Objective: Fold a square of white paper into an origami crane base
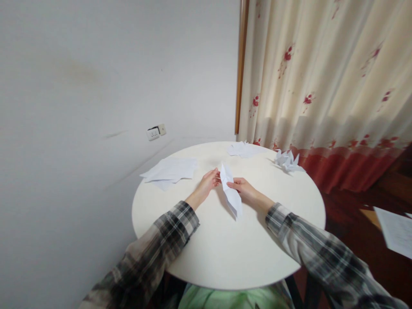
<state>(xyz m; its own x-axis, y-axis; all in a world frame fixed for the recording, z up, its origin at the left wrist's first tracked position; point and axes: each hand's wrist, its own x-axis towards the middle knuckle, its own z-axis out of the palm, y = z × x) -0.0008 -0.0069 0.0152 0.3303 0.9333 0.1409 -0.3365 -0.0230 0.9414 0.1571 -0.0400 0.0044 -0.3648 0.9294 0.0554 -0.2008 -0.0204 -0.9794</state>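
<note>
A narrow, folded piece of white paper (231, 190) is held up just above the round white table (225, 253), near its middle. My left hand (208, 182) pinches its upper left edge with closed fingers. My right hand (242, 189) grips its right side, thumb on top. Both forearms wear plaid sleeves and reach in from the near edge.
A loose stack of white sheets (170, 171) lies at the table's left. More folded paper (242, 149) sits at the far edge, and a spiky folded paper figure (287, 161) at the right. A wall socket (156, 131) is on the left wall; a curtain (322, 86) hangs behind. Another sheet (395, 231) lies lower right.
</note>
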